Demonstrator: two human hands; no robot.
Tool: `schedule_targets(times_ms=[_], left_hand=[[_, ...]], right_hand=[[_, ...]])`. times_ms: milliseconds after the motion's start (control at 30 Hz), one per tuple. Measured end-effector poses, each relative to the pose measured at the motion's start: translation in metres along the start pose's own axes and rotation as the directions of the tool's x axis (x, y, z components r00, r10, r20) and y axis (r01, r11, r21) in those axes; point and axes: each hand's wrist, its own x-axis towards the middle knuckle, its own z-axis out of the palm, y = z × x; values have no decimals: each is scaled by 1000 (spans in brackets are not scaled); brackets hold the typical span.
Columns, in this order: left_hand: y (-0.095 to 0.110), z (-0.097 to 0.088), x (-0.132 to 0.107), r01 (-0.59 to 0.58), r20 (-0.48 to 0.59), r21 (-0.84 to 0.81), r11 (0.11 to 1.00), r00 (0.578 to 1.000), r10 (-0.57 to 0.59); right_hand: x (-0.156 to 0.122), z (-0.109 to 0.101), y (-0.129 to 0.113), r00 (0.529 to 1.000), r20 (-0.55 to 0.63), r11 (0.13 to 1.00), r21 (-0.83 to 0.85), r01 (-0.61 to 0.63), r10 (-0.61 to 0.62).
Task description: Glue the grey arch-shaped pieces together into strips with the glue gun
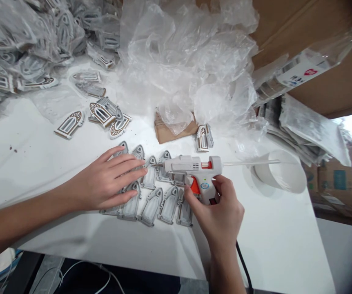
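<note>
Operator: Where is the glue gun?

Instructor: In your right hand [220, 214], which is clamped on its handle. Its nozzle points left over the upper of two rows of grey arch-shaped pieces [153, 206]; contact with a piece cannot be told.

Operator: And the left hand?

Instructor: Your left hand [110, 179] lies palm down over the left end of the rows, fingers extended and slightly apart, fingertips near the nozzle.

Operator: Which edges and clearances apply?

Instructor: A bare strip of table [274, 228] separates the lower row from the front edge. Wider bare surface lies right of your right hand. The glue stick [249, 162] projects rearward to the white cylinder [289, 173]. A black cable [243, 263] runs below your right wrist.

Operator: Containers?

Instructor: Plastic bags [45, 38] at the far left hold more arch pieces. Clear plastic wrapping [188, 53] is heaped behind a cardboard scrap [174, 128]. The cylinder's contents cannot be told.
</note>
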Motion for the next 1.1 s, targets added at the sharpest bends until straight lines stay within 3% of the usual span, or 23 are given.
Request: schedule_targets(times_ms=[1100], left_hand=[[0, 5, 1, -85, 90, -12, 996, 992, 85]], right_hand=[[-2, -3, 0, 998, -36, 997, -69, 44, -47]])
